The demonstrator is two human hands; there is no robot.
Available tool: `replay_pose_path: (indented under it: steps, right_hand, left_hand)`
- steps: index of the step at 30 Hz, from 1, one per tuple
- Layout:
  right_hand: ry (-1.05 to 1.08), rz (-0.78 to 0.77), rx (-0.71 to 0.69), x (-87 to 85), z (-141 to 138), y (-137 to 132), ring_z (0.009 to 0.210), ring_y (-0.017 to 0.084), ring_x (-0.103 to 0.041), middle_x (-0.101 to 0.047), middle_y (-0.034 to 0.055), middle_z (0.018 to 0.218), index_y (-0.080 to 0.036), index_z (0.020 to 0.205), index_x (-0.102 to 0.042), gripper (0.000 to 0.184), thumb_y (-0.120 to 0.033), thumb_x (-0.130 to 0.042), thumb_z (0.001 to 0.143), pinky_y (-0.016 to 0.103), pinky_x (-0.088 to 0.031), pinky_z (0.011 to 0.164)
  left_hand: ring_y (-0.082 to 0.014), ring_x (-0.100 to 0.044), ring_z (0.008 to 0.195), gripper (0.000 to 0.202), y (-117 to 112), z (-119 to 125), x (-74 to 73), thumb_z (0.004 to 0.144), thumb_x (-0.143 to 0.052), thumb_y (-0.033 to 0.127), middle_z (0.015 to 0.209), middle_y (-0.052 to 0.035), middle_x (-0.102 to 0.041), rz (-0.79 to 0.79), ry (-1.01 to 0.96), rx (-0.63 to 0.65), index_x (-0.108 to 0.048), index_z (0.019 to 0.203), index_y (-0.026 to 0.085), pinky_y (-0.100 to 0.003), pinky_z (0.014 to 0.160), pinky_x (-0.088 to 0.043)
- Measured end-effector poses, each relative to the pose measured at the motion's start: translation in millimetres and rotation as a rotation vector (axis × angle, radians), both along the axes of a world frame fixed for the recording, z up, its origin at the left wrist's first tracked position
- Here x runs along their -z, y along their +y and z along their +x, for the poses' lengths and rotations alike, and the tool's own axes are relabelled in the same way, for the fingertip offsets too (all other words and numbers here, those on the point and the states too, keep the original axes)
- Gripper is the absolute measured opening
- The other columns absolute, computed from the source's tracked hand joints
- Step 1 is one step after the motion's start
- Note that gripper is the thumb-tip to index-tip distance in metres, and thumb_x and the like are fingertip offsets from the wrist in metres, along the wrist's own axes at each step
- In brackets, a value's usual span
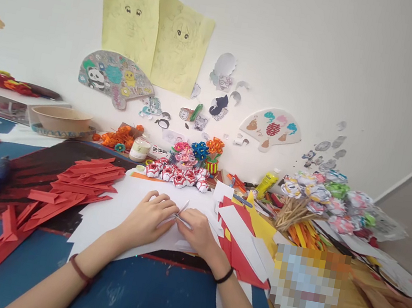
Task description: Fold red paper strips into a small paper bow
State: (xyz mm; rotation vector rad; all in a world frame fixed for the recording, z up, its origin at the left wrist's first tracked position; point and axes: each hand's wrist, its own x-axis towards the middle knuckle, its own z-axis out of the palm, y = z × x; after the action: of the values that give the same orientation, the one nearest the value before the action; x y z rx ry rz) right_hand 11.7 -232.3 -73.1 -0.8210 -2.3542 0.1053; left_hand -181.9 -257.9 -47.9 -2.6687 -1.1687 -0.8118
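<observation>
- Left hand [150, 218] and right hand [195, 229] pinch folded white paper [184, 206], fingertips together, mid-bench [149, 293].
- Wall fan [254, 125] reads 囍; back-edge carton [157, 151] shows 开水.
- Blue surface spans the near side, its right edge curving.

I can read a red 囍 [273, 129] on the white fan [257, 119] and 开水 [159, 152] on the white box [164, 155]; the jar's label [139, 151] defeats me.

Shows a bowl [62, 120], a jar [139, 150] and a yellow bottle [267, 183] along the back edge of the table [141, 296], and a panda-decorated fan [115, 76] on the wall [288, 46].
</observation>
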Motion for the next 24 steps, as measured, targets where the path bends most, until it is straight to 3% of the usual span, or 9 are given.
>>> replay_pose_path:
  steps: [15,24]
  right_hand:
    - [-0.012,0.047,0.060,-0.6,2.8,2.8,0.082,0.019,-0.054,-0.064,0.0056,0.085,-0.018,0.091,-0.061,0.017,-0.022,-0.045,0.096,0.030,-0.041,0.075]
    - [0.053,0.055,0.094,3.7,3.5,4.2,0.075,0.019,-0.054,-0.063,0.0043,0.077,-0.017,0.085,-0.064,0.015,-0.011,-0.051,0.089,0.029,-0.041,0.069]
  left_hand:
    - [-0.0230,-0.051,0.099,0.019,1.8,-4.8,0.2,0.091,-0.043,0.025,0.100,-0.0040,-0.065,-0.002,0.005,-0.015,-0.056,0.104,0.023,-0.043,0.093,-0.028]
    - [-0.0216,-0.052,0.092,0.019,0.7,0.5,2.2,0.086,-0.045,0.015,0.091,-0.0040,-0.064,0.030,0.063,-0.006,-0.056,0.101,0.020,-0.041,0.090,-0.031]
